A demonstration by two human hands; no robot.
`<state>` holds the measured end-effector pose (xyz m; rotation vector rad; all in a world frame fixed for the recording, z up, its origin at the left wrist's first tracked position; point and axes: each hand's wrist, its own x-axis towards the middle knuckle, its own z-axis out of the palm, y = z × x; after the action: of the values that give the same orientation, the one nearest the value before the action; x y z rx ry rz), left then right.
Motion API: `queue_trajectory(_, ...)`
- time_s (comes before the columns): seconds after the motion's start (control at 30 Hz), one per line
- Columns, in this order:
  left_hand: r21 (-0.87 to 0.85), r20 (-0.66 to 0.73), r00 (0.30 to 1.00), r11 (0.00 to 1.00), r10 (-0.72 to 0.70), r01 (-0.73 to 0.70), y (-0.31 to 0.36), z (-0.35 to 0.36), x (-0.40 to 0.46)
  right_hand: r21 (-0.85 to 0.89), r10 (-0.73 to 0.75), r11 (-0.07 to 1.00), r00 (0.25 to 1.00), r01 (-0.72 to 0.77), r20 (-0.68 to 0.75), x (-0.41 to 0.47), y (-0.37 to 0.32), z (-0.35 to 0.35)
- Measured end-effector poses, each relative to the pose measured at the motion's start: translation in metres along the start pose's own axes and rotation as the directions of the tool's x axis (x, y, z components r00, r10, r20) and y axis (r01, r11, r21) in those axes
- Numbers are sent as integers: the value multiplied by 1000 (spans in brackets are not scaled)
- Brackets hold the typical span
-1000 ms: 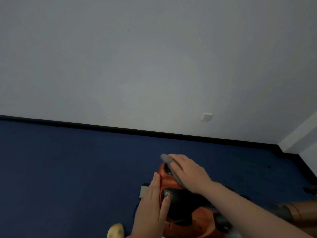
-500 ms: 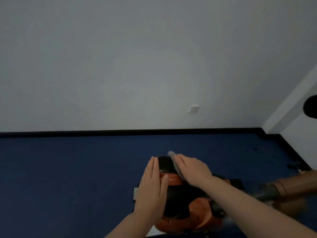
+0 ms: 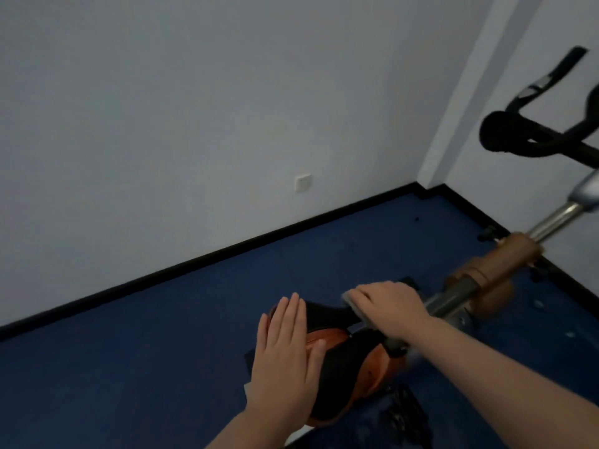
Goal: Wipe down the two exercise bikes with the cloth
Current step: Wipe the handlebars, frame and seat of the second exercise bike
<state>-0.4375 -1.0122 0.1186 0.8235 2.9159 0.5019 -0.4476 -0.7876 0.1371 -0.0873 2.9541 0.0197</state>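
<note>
Head camera, the only view I have: my left hand [image 3: 285, 361] lies flat, fingers straight, against the side of the saddle [image 3: 327, 319] on the orange bike [image 3: 372, 364], steadying it. My right hand [image 3: 389, 303] presses the grey cloth [image 3: 351, 303] onto the saddle's narrow end; its grip seems to be fingers curled over the cloth, though blur makes that uncertain. I judge the first bike's saddle wipe is under way. Next I'd draw the cloth toward the seat post [image 3: 453, 299], then on to the handlebars [image 3: 531, 137].
</note>
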Motion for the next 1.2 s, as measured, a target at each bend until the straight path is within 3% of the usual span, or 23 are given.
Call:
queue_trajectory(0.07, 31, 34, 998, 998, 45, -46, -3, -3, 3, 2, 52, 999, 998, -52, 29, 7, -3, 0)
queue_trajectory(0.13, 6, 37, 992, 993, 121, -121, -14, -7, 7, -53, 95, 993, 986, -103, -135, -1, -26, 6)
queue_trajectory(0.2, -94, 29, 980, 976, 197, -194, -32, -16, 17, 123, 154, 985, 935, -120, -318, -22, -54, 19)
queue_trajectory(0.27, -219, 58, 955, 937, 290, -271, -49, -24, 30, 256, 170, 963, 927, -84, -335, -40, -61, 26)
queue_trajectory(0.33, -286, 96, 923, 899, 372, -332, -60, -28, 40, 223, 187, 968, 925, -116, -331, -43, -45, 29)
queue_trajectory(0.47, -370, 79, 917, 866, 390, -336, -62, -22, 44, 250, 508, 852, 841, -459, -186, -17, -32, 21)
queue_trajectory(0.6, -389, 37, 919, 852, 393, -349, -63, -15, 45, 361, 786, 576, 618, -734, 3, 1, -66, 13)
queue_trajectory(0.67, -370, 25, 912, 852, 409, -371, -63, -16, 52, 425, 823, 502, 567, -754, 33, -5, -99, 13)
queue_trajectory(0.77, -386, 14, 890, 824, 456, -416, -64, -15, 60, 455, 802, 530, 598, -715, 7, -22, -158, 12)
queue_trajectory(0.9, -534, -27, 881, 738, 473, -412, -69, -11, 57, 414, 792, 546, 610, -728, 27, -38, -202, 14)
queue_trajectory(1.07, -529, -15, 881, 744, 473, -408, -70, -7, 59, 506, 880, 341, 458, -792, 123, -20, -169, -3)
queue_trajectory(1.2, -504, 7, 860, 745, 509, -437, -76, -7, 61, 484, 903, 320, 417, -814, 105, -23, -201, 6)
